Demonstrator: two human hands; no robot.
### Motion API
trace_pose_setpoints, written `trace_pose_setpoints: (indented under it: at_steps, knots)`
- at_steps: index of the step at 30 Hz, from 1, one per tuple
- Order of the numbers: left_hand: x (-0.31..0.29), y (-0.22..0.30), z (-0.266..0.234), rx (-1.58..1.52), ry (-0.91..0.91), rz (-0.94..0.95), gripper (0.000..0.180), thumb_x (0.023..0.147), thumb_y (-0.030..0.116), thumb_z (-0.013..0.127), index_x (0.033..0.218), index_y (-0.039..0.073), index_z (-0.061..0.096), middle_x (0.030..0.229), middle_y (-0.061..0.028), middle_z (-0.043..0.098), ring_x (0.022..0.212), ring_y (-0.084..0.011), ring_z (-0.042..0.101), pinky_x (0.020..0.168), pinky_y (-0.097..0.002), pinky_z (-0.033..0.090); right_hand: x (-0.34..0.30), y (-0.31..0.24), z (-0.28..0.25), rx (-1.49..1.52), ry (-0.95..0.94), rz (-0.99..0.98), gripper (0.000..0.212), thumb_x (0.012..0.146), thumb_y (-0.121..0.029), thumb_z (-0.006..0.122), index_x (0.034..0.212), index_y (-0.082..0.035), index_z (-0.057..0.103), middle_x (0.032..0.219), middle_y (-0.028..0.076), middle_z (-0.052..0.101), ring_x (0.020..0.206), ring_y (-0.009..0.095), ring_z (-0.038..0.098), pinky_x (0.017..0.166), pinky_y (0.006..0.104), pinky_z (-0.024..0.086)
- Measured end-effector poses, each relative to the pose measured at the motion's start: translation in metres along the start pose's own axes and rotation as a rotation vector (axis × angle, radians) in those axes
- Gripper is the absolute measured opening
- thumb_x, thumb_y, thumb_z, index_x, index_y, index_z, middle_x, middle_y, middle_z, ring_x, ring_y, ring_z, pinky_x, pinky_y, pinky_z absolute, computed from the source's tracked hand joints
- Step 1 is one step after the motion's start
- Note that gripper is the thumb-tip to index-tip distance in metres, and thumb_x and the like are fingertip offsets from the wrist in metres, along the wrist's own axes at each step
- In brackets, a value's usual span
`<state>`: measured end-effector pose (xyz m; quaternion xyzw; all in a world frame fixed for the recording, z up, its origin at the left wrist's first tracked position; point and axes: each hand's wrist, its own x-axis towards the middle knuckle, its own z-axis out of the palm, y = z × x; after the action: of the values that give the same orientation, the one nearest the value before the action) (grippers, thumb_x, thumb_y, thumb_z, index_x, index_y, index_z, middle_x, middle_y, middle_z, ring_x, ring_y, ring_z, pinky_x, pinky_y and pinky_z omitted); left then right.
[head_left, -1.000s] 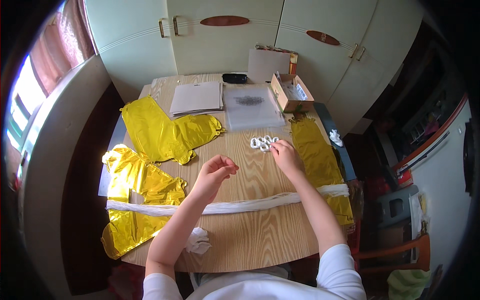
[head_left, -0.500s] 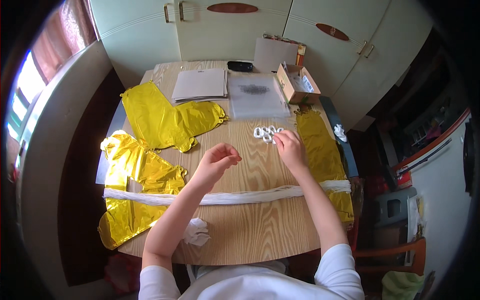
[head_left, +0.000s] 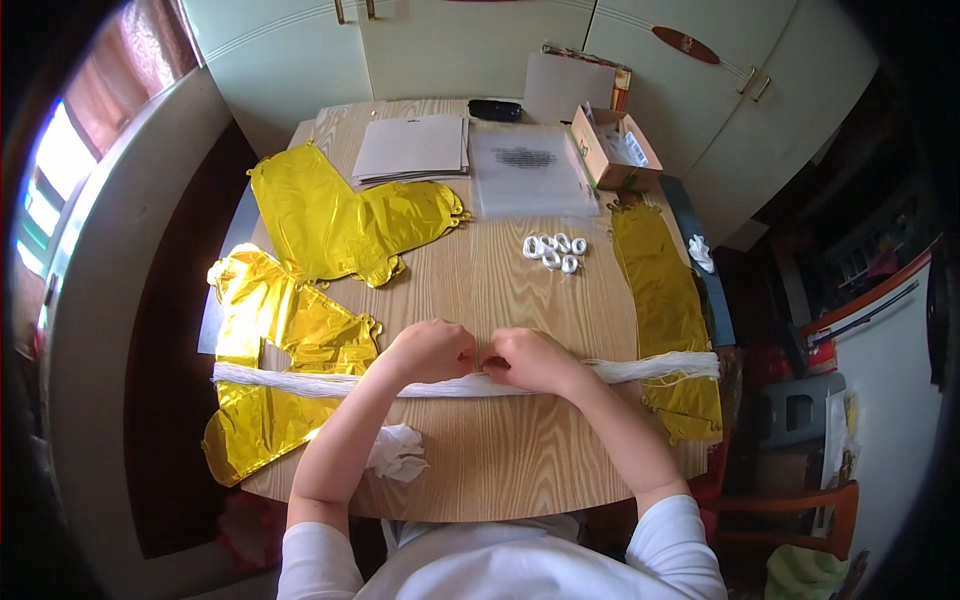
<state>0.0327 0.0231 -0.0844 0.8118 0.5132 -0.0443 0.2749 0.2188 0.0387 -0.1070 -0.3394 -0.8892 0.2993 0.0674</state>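
Both hands have come together over the long bundle of white strings [head_left: 440, 387] that lies across the table. My left hand [head_left: 437, 350] is closed, its fingers curled inward just above the strings. Facing it with a narrow gap, my right hand [head_left: 527, 358] is closed too, fingertips pinched near the bundle. Anything in the fingers is too small or hidden to make out. Beyond the right hand lie several small white string coils [head_left: 551, 262]. Flat gold foil balloons [head_left: 310, 220] rest on the left, and another gold foil piece [head_left: 660, 280] is on the right.
Grey-white cards [head_left: 411, 148] and clear plastic bags [head_left: 530, 175] lie at the back of the table [head_left: 480, 460]. A cardboard box [head_left: 618, 150] and a black case [head_left: 495, 110] stand there too. Crumpled white tissue [head_left: 399, 453] is near the left forearm.
My right hand has moved from the white coils toward me and left, down to the string bundle. My left hand has lowered slightly and turned inward, and the hands are now close together.
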Motion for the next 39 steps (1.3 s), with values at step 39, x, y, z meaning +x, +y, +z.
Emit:
trace_pose_setpoints:
  at_steps: [39]
  knots:
    - [0.008,-0.007,0.011,-0.001,-0.058,0.057,0.02,0.069,0.024,0.062,0.08,0.007,0.064,0.075,-0.0125,0.064,0.075,-0.0316,0.061,0.069,-0.0402,0.047,0.004,0.006,0.009,0.262,0.102,-0.067,0.02,0.076,-0.021,0.06,0.083,-0.003,0.06,0.081,0.011,0.058,0.075,0.025,0.059,0.067,0.034,0.047]
